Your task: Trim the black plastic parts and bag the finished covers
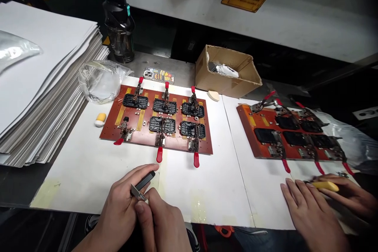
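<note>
At the near edge of the bench (88,173) the left hand (119,208) wraps a small black-handled, silver-bladed knife (142,186) while the right hand (161,222) pinches its blade end, apparently adjusting it; the next move needs steady fingertips.

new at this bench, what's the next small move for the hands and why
Likely bring the small knife forward to the red board: the left hand and right hand both grip it over the white sheet, short of the board, where five black parts sit clamped and one slot is empty.
</note>
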The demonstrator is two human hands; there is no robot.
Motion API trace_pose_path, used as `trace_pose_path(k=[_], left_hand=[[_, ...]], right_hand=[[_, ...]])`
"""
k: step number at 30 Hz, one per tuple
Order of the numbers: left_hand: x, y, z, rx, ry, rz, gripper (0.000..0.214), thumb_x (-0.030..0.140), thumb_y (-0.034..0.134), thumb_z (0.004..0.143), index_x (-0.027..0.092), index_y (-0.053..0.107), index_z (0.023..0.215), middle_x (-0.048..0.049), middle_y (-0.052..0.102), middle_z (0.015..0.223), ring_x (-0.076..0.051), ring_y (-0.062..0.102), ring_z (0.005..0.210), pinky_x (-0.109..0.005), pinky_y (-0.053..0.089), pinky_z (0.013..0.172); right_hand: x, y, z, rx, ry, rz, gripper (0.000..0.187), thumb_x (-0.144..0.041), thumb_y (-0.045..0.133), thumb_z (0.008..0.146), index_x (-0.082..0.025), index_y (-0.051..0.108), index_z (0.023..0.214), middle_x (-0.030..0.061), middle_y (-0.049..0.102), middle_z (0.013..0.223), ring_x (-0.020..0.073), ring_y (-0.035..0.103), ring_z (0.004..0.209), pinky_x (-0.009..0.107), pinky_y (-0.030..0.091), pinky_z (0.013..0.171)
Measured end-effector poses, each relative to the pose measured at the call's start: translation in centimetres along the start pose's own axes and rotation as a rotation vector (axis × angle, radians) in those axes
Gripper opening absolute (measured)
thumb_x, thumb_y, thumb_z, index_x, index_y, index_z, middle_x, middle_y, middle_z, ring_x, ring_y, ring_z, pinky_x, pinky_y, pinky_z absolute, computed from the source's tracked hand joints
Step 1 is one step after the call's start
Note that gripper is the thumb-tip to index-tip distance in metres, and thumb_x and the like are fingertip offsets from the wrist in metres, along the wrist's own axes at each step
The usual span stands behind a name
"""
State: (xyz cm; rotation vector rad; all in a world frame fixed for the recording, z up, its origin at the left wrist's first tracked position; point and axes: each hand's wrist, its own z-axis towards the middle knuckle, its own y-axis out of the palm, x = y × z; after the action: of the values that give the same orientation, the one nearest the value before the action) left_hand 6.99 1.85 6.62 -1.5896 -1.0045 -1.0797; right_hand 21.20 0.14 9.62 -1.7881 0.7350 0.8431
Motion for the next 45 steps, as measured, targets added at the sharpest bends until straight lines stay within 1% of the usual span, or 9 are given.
trace_pose_path(k=[13,15,19,21,23,28,30,38,45], left_hand=[[0.0,0.0,-0.1,0.022,0.008,0.0,0.056,0.008,0.049,0.09,0.041,0.059,0.134,0.0107,0.062,0.136,-0.012,0.057,0.126,-0.018,0.044,0.106],[0.0,-0.1,-0.1,0.032,0.005,0.005,0.055,0.008,0.049,0.091,0.041,0.06,0.134,0.0109,0.062,0.136,-0.012,0.058,0.125,-0.018,0.045,0.106],[0.1,-0.2,-0.1,0.061,0.01,0.019,0.053,0.009,0.049,0.091,0.039,0.061,0.134,0.0093,0.063,0.136,-0.013,0.058,0.126,-0.018,0.045,0.107],[0.1,-0.3,-0.1,0.07,0.019,0.026,0.052,0.009,0.049,0.092,0.037,0.061,0.133,0.0079,0.063,0.136,-0.014,0.058,0.126,-0.021,0.045,0.109],[0.1,-0.3,-0.1,0.073,0.027,0.029,0.05,0.01,0.049,0.093,0.036,0.062,0.133,0.0067,0.064,0.136,-0.015,0.059,0.127,-0.023,0.046,0.109],[0.2,-0.1,-0.1,0.085,0.0,0.031,0.048,0.011,0.049,0.092,0.033,0.064,0.131,0.0045,0.065,0.134,-0.017,0.061,0.123,-0.025,0.049,0.106],[0.3,-0.1,-0.2,0.083,-0.014,0.03,0.049,0.01,0.049,0.09,0.033,0.064,0.13,0.0052,0.066,0.133,-0.017,0.061,0.123,-0.024,0.05,0.105],[0.2,-0.1,-0.1,0.117,0.036,0.071,0.038,0.017,0.046,0.1,0.033,0.066,0.127,0.0055,0.068,0.13,-0.014,0.062,0.122,-0.022,0.049,0.107],[0.3,0.0,0.1,0.146,0.072,0.068,0.03,0.023,0.051,0.104,0.032,0.068,0.127,0.0033,0.07,0.128,-0.016,0.064,0.121,-0.025,0.05,0.107]], right_hand=[[-1.1,-1.1,0.2,0.01,-0.11,-0.053,0.021,-0.035,0.048,0.1,-0.035,0.066,0.089,-0.0017,0.072,0.068,0.0183,0.07,0.056,0.032,0.037,0.044],[-0.1,-4.5,0.0,0.058,-0.155,-0.045,0.023,-0.038,0.049,0.1,-0.036,0.067,0.087,-0.0024,0.072,0.067,0.0175,0.069,0.056,0.032,0.039,0.045],[3.5,-15.7,-0.3,0.284,-0.281,-0.018,0.029,-0.049,0.053,0.098,-0.036,0.067,0.075,-0.0035,0.066,0.058,0.018,0.068,0.058,0.031,0.04,0.049],[4.0,-18.6,0.0,0.321,-0.29,-0.002,0.04,-0.056,0.046,0.1,-0.035,0.063,0.071,-0.0034,0.06,0.052,0.0179,0.064,0.054,0.031,0.037,0.049],[2.8,-17.1,0.5,0.185,-0.268,0.02,0.047,-0.061,0.041,0.1,-0.032,0.061,0.07,-0.0033,0.057,0.05,0.0171,0.058,0.049,0.029,0.034,0.047],[-1.2,-3.1,0.9,-0.098,-0.077,0.014,0.038,-0.045,0.037,0.105,-0.023,0.054,0.08,-0.0023,0.06,0.061,0.0127,0.047,0.046,0.025,0.028,0.046],[-1.2,0.2,0.6,-0.127,0.021,0.035,0.038,-0.048,0.032,0.105,-0.023,0.049,0.082,-0.002,0.056,0.062,0.0125,0.043,0.048,0.026,0.025,0.049],[0.2,-1.9,1.1,-0.109,0.155,0.188,0.045,-0.057,0.031,0.105,-0.023,0.036,0.077,-0.0059,0.036,0.058,0.011,0.031,0.052,0.027,0.02,0.052],[3.6,-2.0,2.1,0.136,0.253,0.489,0.042,-0.057,0.04,0.104,-0.022,0.045,0.082,-0.0055,0.039,0.068,0.0105,0.035,0.059,0.022,0.033,0.054]])
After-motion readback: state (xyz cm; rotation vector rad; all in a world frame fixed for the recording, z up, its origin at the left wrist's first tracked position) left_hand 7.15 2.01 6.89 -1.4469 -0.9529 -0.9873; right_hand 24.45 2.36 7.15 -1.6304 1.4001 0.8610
